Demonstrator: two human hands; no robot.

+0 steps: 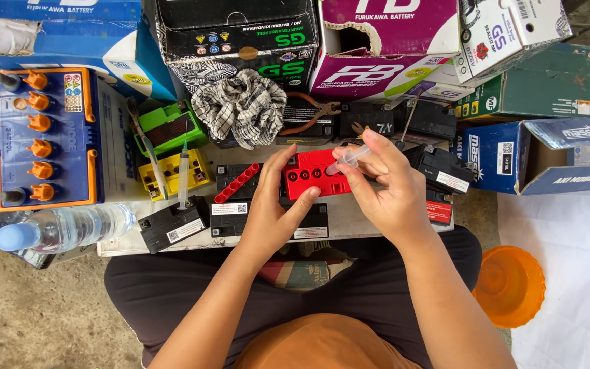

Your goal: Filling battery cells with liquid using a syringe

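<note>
My left hand [272, 205] rests on the left edge of a small battery with a red top [312, 172], the thumb lying across its front. My right hand [385, 188] holds a clear plastic syringe [351, 158] tilted down toward the holes in that red top. Beside the battery, on the left, a red strip of caps [237, 183] lies on a black battery [235, 198]. All of this sits on a white board [349, 219] over my lap.
Another syringe [184, 174] stands on a black battery [173, 223] near yellow [169, 173] and green [166, 127] batteries. A large blue battery with orange caps [46, 137], a water bottle [63, 229], a checked cloth [240, 106], pliers [312, 113], cardboard boxes behind, and an orange bowl [510, 285] surround me.
</note>
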